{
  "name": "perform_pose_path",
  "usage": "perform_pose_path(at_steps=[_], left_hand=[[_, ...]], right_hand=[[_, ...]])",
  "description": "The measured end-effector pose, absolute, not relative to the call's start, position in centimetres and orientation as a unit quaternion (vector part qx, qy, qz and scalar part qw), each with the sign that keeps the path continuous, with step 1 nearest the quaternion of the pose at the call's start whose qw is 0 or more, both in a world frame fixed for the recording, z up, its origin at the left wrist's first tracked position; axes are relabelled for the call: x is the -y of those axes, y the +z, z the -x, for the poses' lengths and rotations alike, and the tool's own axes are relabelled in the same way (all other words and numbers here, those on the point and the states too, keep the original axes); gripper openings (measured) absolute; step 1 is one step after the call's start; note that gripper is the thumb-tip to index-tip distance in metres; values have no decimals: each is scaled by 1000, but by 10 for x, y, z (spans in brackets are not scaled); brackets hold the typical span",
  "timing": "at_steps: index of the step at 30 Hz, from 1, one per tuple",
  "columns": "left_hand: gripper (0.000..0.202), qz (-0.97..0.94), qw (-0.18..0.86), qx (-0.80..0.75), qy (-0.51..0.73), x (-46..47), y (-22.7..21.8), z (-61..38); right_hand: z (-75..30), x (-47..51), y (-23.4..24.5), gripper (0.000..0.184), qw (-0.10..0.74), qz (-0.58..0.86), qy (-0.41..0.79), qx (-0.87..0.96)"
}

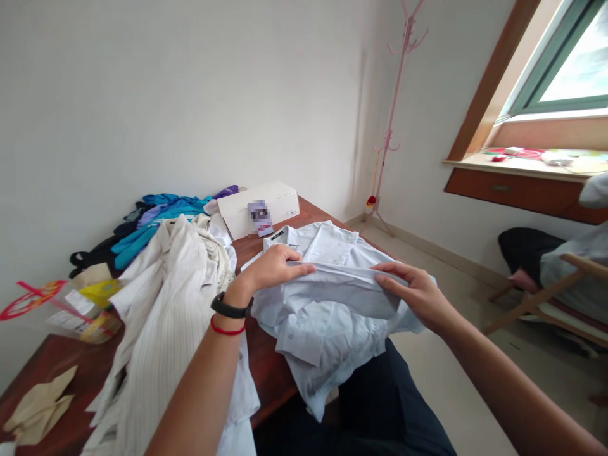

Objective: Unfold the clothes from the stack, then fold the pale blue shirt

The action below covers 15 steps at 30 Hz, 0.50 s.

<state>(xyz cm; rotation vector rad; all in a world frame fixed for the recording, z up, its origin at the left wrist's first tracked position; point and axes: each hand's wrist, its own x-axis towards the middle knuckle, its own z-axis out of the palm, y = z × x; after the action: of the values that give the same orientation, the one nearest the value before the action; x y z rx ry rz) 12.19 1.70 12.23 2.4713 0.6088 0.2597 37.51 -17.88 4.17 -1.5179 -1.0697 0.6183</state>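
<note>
A light blue shirt (327,335) lies bunched on the wooden table's near edge, its collar toward the back and its lower part hanging over my lap. My left hand (278,269), below a black wristband and a red cord, pinches a fold of the shirt near the collar. On the other side, my right hand (411,291) grips the same raised fold between thumb and fingers. The cloth is stretched between both hands. Part of the shirt behind my left hand is hidden.
Left of the shirt lies a white striped garment (166,316), with blue and dark clothes (156,221) behind it. A white box (285,202) stands at the back of the table (273,373). A plastic container (85,316) sits far left. A pink coat rack (394,107) occupies the corner.
</note>
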Motion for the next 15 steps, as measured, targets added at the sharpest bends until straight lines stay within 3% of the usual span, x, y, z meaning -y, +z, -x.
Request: perform_pose_path(at_steps=[5, 11, 15], left_hand=[[41, -900, 382, -208, -36, -43, 113, -104], [60, -933, 259, -249, -24, -71, 71, -102], [52, -917, 279, -279, -54, -82, 58, -104]], right_hand=[[-395, 187, 61, 38, 690, 563, 361, 274], [-405, 191, 69, 39, 697, 553, 392, 233], [-417, 194, 71, 35, 696, 561, 372, 252]])
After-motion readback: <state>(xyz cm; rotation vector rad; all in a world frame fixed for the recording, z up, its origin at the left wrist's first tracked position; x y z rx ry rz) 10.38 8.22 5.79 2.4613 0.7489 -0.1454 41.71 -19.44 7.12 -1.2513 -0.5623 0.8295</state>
